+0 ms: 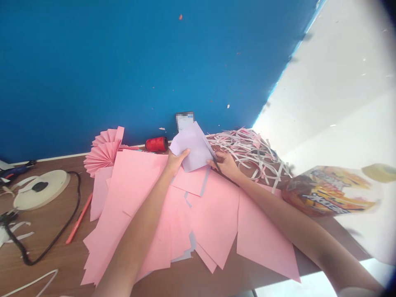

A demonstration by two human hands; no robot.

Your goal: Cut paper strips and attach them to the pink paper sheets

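- Above the overlapping pink sheets [213,210], mid-table [52,251], it's the lilac sheet [196,150], held up at a tilt
- Left hand [175,162] pinches its left edge, thumb on top, other fingers mostly hidden, seemingly to keep the paper firm
- Right hand [228,166] works the opposite edge, fingers curled narrow around a dark tool [217,165], probably scissors; whether its blades are parted, I cannot tell
- Just behind, a phone [185,119] leans near the blue wall [154,62], screen lit, perhaps set there to face the worker
- Left of that, a red spool [156,144] lies on its side, then a pleated pink fan [105,150], out by the wall
- Over on the right, curly paper strips [247,150] sit heaped, likely pushed aside for working room, a printed plastic bag [334,192] beyond
- Far left, a white reel [54,189], black cable [77,194] and red pen [79,218] lie off the paper, presumably leaving it free
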